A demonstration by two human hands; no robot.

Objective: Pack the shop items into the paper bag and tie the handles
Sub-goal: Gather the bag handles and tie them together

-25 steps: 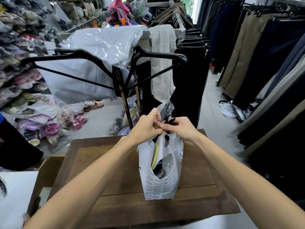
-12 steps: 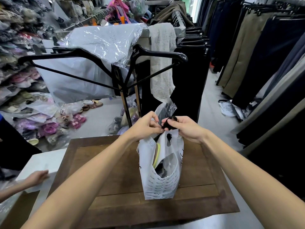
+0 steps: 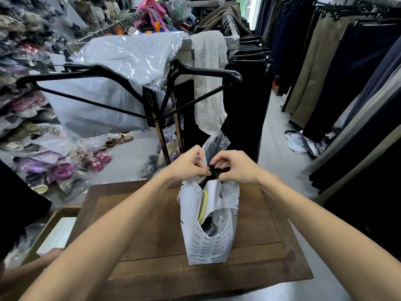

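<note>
I see the white paper bag point(image 3: 209, 231) standing up on the wooden table point(image 3: 152, 224), nearer its far edge. Right above the bag, my left hand point(image 3: 187, 165) and right hand point(image 3: 235, 167) both pinch the black handles point(image 3: 217, 171) tight between fingers and thumbs.

Table point(image 3: 138, 235) bare around bag point(image 3: 208, 246); hanger rack point(image 3: 165, 131) blocks beyond.
</note>
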